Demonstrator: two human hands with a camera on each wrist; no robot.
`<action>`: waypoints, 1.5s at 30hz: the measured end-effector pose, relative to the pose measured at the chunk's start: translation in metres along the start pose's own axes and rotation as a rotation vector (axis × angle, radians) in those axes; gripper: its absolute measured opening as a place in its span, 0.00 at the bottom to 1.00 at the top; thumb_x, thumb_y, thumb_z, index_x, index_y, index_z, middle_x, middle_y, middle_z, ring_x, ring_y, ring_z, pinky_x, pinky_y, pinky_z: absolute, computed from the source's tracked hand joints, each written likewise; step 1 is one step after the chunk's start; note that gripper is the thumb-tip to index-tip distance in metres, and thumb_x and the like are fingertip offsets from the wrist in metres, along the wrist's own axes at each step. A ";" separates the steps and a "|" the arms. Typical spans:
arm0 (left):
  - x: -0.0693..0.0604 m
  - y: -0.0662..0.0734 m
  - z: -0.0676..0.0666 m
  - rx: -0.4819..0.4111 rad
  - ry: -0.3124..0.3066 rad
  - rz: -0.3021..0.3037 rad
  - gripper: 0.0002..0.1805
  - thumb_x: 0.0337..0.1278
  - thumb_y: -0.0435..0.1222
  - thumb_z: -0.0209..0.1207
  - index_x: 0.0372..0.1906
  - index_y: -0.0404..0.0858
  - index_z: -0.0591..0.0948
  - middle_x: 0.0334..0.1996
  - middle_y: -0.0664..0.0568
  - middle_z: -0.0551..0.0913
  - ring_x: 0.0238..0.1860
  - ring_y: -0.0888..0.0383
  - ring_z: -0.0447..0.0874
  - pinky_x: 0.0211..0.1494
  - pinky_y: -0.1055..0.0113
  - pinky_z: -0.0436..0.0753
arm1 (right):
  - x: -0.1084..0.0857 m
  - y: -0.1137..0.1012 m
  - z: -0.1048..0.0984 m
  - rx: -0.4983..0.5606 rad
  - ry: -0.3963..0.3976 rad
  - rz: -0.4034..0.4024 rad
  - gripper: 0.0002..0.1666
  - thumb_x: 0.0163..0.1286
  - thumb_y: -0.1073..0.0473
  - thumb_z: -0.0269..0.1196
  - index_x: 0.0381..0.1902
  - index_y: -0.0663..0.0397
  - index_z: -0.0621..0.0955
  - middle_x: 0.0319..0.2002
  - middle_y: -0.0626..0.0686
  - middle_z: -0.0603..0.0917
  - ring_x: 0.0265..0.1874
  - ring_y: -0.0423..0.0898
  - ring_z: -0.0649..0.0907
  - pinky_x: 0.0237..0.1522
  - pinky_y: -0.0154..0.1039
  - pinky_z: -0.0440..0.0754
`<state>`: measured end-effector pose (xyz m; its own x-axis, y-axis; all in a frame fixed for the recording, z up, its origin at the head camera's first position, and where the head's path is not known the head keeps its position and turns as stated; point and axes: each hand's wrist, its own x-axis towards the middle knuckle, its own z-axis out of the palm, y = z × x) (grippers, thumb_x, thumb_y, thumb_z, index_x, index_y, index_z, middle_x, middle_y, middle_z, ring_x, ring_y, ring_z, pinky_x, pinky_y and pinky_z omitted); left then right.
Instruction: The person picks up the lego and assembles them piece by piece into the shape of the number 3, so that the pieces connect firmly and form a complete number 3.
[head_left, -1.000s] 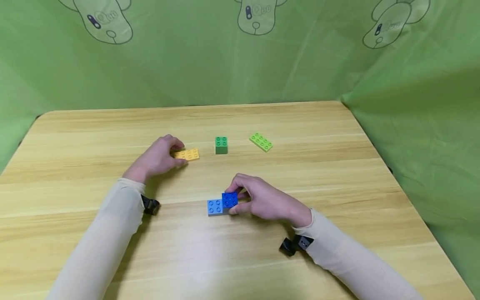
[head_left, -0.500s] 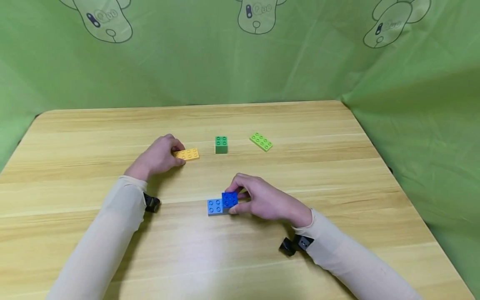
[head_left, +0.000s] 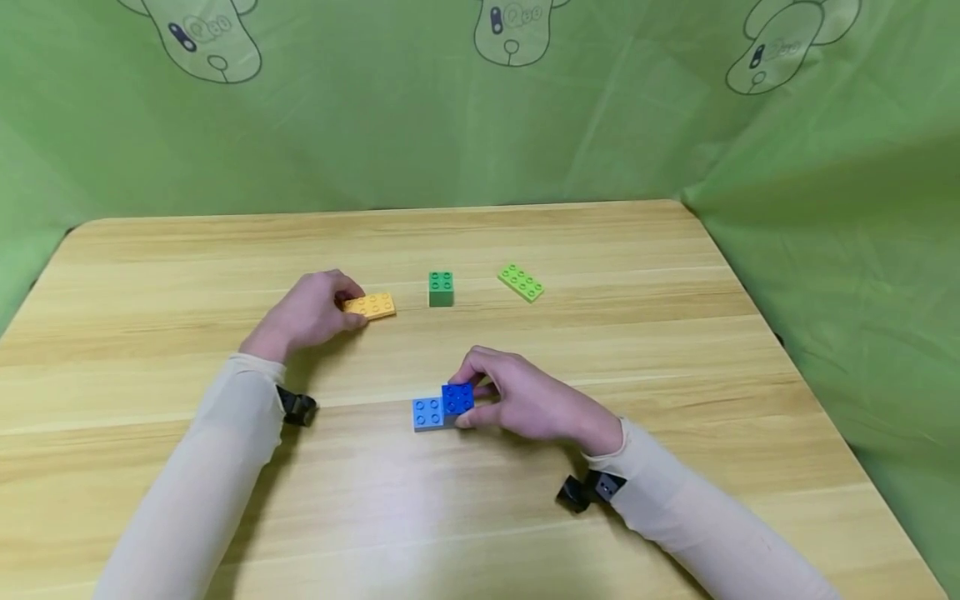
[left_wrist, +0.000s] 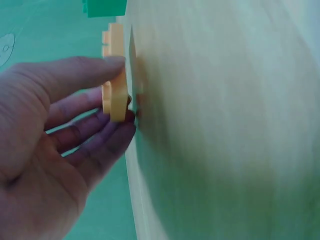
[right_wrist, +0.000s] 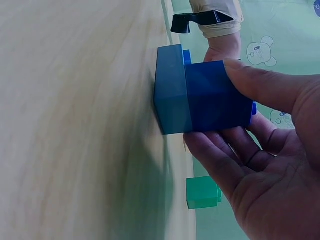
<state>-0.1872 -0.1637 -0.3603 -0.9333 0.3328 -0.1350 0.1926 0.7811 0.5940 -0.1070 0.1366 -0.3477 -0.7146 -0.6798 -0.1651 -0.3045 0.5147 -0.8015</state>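
Observation:
My left hand pinches a flat yellow-orange building plate with two rows of studs, thumb on its near side. In the left wrist view, a thin gap and a shadow separate the plate from the table. With thumb and fingers, my right hand grips a dark blue square brick. That brick sits on the right half of a longer light blue brick, whose left studs stay uncovered. The right wrist view shows the dark blue brick flush against the light blue one.
A green square brick stands toward the back of the wooden table. Right of it lies a flat lime-green plate, set at a slant. A green curtain hangs behind the table and along its sides.
My left hand has raised the yellow-orange plate slightly off the table, shifting it a little left. My right hand keeps its hold on the dark blue brick, with no clear movement.

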 end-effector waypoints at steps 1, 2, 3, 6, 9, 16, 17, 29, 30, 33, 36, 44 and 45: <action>0.000 -0.001 -0.001 -0.009 -0.001 0.005 0.19 0.59 0.33 0.66 0.53 0.28 0.80 0.46 0.41 0.78 0.45 0.46 0.75 0.52 0.52 0.76 | 0.000 0.000 0.000 0.001 0.001 -0.001 0.17 0.61 0.60 0.73 0.45 0.52 0.78 0.44 0.45 0.80 0.46 0.43 0.79 0.51 0.41 0.80; -0.001 -0.002 -0.002 -0.015 0.001 0.010 0.19 0.59 0.33 0.66 0.53 0.28 0.80 0.46 0.41 0.79 0.45 0.46 0.75 0.52 0.53 0.76 | 0.000 0.000 0.000 0.002 0.001 0.000 0.17 0.61 0.60 0.73 0.45 0.52 0.78 0.44 0.45 0.80 0.46 0.43 0.79 0.51 0.41 0.80; -0.002 -0.002 -0.002 -0.023 0.001 0.017 0.20 0.59 0.33 0.66 0.54 0.28 0.80 0.46 0.41 0.79 0.45 0.47 0.75 0.52 0.53 0.76 | 0.001 0.000 0.000 0.003 0.002 0.001 0.17 0.61 0.60 0.73 0.45 0.52 0.78 0.44 0.45 0.80 0.46 0.43 0.79 0.51 0.41 0.80; -0.003 -0.003 -0.004 -0.036 -0.001 0.025 0.20 0.59 0.33 0.66 0.54 0.28 0.80 0.46 0.42 0.79 0.46 0.47 0.75 0.52 0.53 0.76 | 0.001 -0.001 0.000 0.004 0.001 0.004 0.17 0.61 0.60 0.73 0.45 0.52 0.78 0.45 0.45 0.80 0.46 0.43 0.79 0.51 0.41 0.80; -0.005 -0.001 -0.005 -0.061 -0.011 0.028 0.21 0.58 0.33 0.67 0.55 0.29 0.80 0.46 0.42 0.79 0.46 0.47 0.75 0.52 0.54 0.76 | 0.001 0.000 0.000 0.001 -0.003 0.010 0.17 0.61 0.59 0.73 0.45 0.52 0.78 0.45 0.45 0.79 0.46 0.43 0.79 0.51 0.40 0.80; -0.011 0.012 -0.006 -0.071 -0.040 0.048 0.20 0.56 0.33 0.68 0.53 0.30 0.80 0.45 0.43 0.79 0.45 0.48 0.77 0.51 0.54 0.77 | 0.000 -0.001 0.000 -0.002 -0.002 0.008 0.17 0.60 0.60 0.73 0.45 0.52 0.78 0.44 0.45 0.79 0.46 0.43 0.79 0.51 0.40 0.80; -0.012 0.014 -0.006 -0.068 -0.041 0.052 0.20 0.56 0.32 0.68 0.52 0.30 0.80 0.44 0.43 0.79 0.45 0.48 0.77 0.51 0.55 0.77 | 0.000 -0.001 0.000 -0.003 -0.001 0.005 0.17 0.60 0.61 0.73 0.44 0.52 0.78 0.44 0.45 0.79 0.45 0.43 0.79 0.51 0.40 0.80; -0.018 0.021 -0.007 -0.077 -0.030 0.070 0.18 0.54 0.32 0.70 0.50 0.33 0.81 0.44 0.46 0.80 0.45 0.49 0.78 0.50 0.56 0.78 | 0.000 -0.001 0.000 -0.018 -0.002 0.000 0.17 0.60 0.61 0.73 0.44 0.52 0.78 0.43 0.45 0.79 0.45 0.43 0.80 0.50 0.41 0.81; -0.019 0.022 -0.007 -0.079 -0.033 0.069 0.18 0.54 0.32 0.70 0.50 0.33 0.81 0.44 0.46 0.80 0.45 0.49 0.78 0.50 0.56 0.78 | 0.001 -0.001 0.000 -0.018 -0.002 0.002 0.17 0.60 0.61 0.73 0.44 0.52 0.78 0.43 0.45 0.79 0.45 0.43 0.80 0.50 0.40 0.81; -0.021 0.023 -0.006 -0.092 -0.036 0.074 0.19 0.54 0.33 0.70 0.51 0.33 0.81 0.45 0.46 0.80 0.46 0.50 0.77 0.51 0.56 0.78 | 0.001 0.000 0.000 -0.012 -0.001 0.003 0.18 0.60 0.61 0.73 0.44 0.52 0.78 0.43 0.45 0.80 0.44 0.43 0.80 0.49 0.40 0.81; -0.024 0.024 -0.005 -0.103 -0.034 0.087 0.19 0.53 0.32 0.70 0.51 0.34 0.81 0.45 0.47 0.80 0.45 0.50 0.77 0.50 0.57 0.78 | 0.001 0.000 0.000 -0.006 0.001 0.003 0.18 0.60 0.61 0.73 0.44 0.52 0.78 0.43 0.46 0.80 0.44 0.43 0.80 0.49 0.40 0.81; -0.029 0.028 -0.006 -0.105 -0.022 0.101 0.18 0.53 0.33 0.70 0.49 0.35 0.82 0.43 0.49 0.80 0.44 0.50 0.77 0.49 0.58 0.78 | 0.002 0.001 0.000 -0.028 -0.002 0.007 0.17 0.59 0.59 0.74 0.43 0.51 0.78 0.43 0.45 0.80 0.43 0.43 0.80 0.48 0.40 0.81; -0.029 0.028 -0.006 -0.109 -0.022 0.100 0.18 0.53 0.33 0.70 0.50 0.35 0.82 0.44 0.49 0.80 0.45 0.50 0.77 0.49 0.58 0.78 | 0.002 0.001 0.000 -0.028 -0.004 0.007 0.17 0.59 0.59 0.74 0.43 0.51 0.78 0.43 0.45 0.80 0.43 0.43 0.80 0.48 0.40 0.81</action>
<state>-0.1561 -0.1542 -0.3351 -0.9038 0.4189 -0.0877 0.2495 0.6820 0.6875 -0.1091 0.1357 -0.3489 -0.7146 -0.6779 -0.1729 -0.3169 0.5340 -0.7838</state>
